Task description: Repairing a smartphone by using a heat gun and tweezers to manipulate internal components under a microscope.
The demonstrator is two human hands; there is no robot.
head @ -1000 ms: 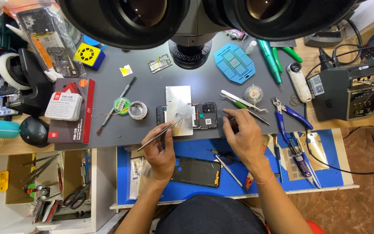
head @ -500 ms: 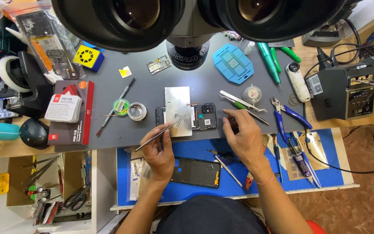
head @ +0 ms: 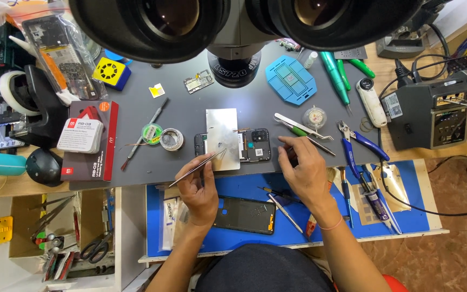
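My left hand [head: 198, 189] grips thin metal tweezers [head: 197, 168], whose tips rest on a silver metal plate [head: 223, 138] lying over an opened phone body [head: 251, 145] on the grey mat [head: 190, 113]. My right hand [head: 304, 173] sits just right of the phone, fingers curled at its edge; whether it holds anything I cannot tell. A dark phone screen panel [head: 244, 214] lies on the blue mat [head: 201, 238] between my forearms.
Microscope eyepieces [head: 233, 21] fill the top. Solder wire reels [head: 163, 135], a red box [head: 90, 140], blue pliers [head: 360, 143], a green tool [head: 331, 70], a blue stencil tray [head: 290, 78] and a soldering station [head: 431, 116] surround the work. Scissors [head: 95, 249] lie in the lower-left drawer.
Both hands stay nearly in place. The tweezers tip has shifted slightly on the silver plate.
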